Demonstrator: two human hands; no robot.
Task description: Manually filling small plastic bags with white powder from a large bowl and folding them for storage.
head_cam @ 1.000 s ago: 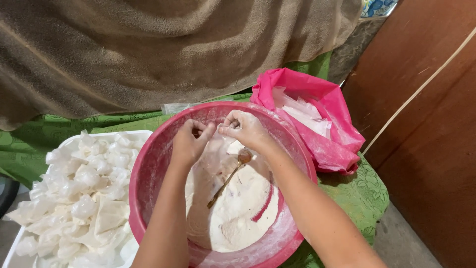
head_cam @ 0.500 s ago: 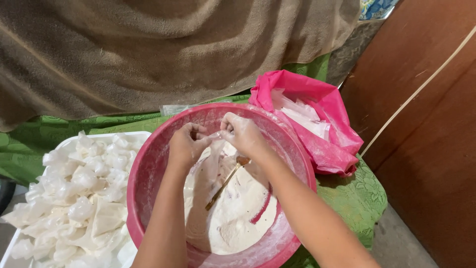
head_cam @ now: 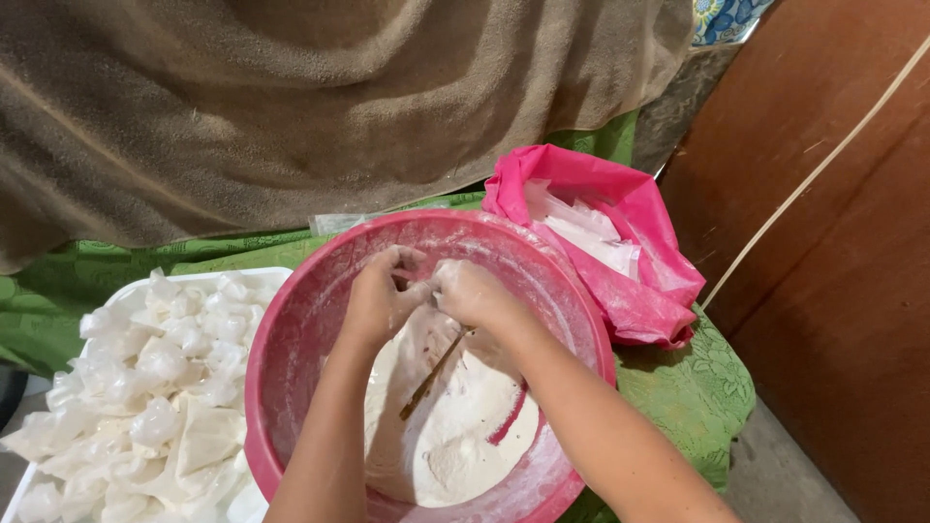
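Table under a green patterned cloth (head_cam: 697, 387); brown blanket (head_cam: 291, 107) draped behind, wooden panel (head_cam: 833, 252) at right. Pink basin (head_cam: 291, 339) sits on the cloth, white flour (head_cam: 455, 436) in its bottom. Left hand (head_cam: 380, 300) and right hand (head_cam: 472, 292) meet over the basin's far side, fingers curled tight, pinching something small between them (what, cannot tell). Thin stick (head_cam: 431, 376) lies in the flour, long axis slanting from lower left up toward the right hand. White tray (head_cam: 262, 278) of small filled clear bags (head_cam: 145, 387) at left; pink plastic bag (head_cam: 620, 252) at right
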